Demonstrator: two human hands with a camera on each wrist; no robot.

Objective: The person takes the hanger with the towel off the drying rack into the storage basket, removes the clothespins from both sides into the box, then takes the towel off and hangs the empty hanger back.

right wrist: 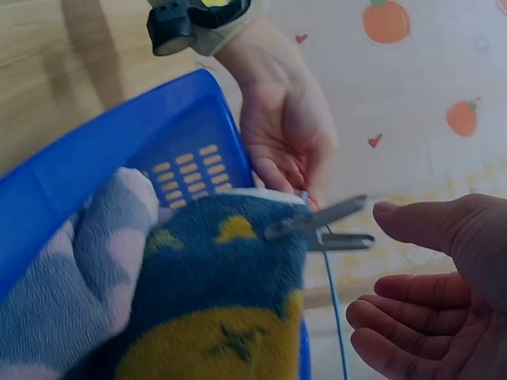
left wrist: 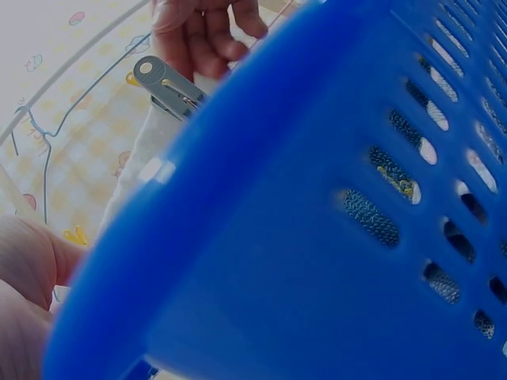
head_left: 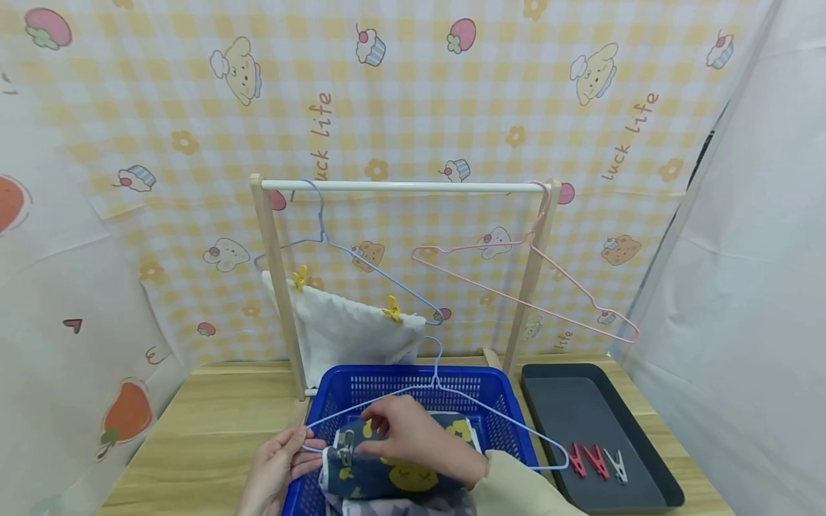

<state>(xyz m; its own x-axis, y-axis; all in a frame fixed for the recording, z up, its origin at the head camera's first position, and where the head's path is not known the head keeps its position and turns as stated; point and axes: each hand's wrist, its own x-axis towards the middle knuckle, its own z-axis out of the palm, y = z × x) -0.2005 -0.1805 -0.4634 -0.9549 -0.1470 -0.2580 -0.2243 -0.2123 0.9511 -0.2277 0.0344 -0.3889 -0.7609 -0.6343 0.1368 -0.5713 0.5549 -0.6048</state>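
Note:
In the head view, my left hand (head_left: 271,466) pinches the left end of a light blue hanger (head_left: 493,414) between thumb and fingers. Over the hanger's lower bar hangs a dark blue towel (head_left: 413,473) with yellow figures. A grey clothespin (head_left: 345,448) is clipped on the towel near its left edge; its handles point outward in the right wrist view. My right hand (head_left: 409,433) is just beside the clothespin, thumb and fingers apart, with a gap to the handles (right wrist: 348,212). The blue basket rim hides part of my left hand in the left wrist view.
The blue basket (head_left: 523,423) holds a grey-and-pink cloth (right wrist: 87,269). Behind stands a rack (head_left: 400,186) with a blue hanger (head_left: 381,269), a white towel (head_left: 355,330) pinned in yellow, and a pink hanger (head_left: 477,283). A dark tray (head_left: 561,387) bears red and white clothespins (head_left: 595,462).

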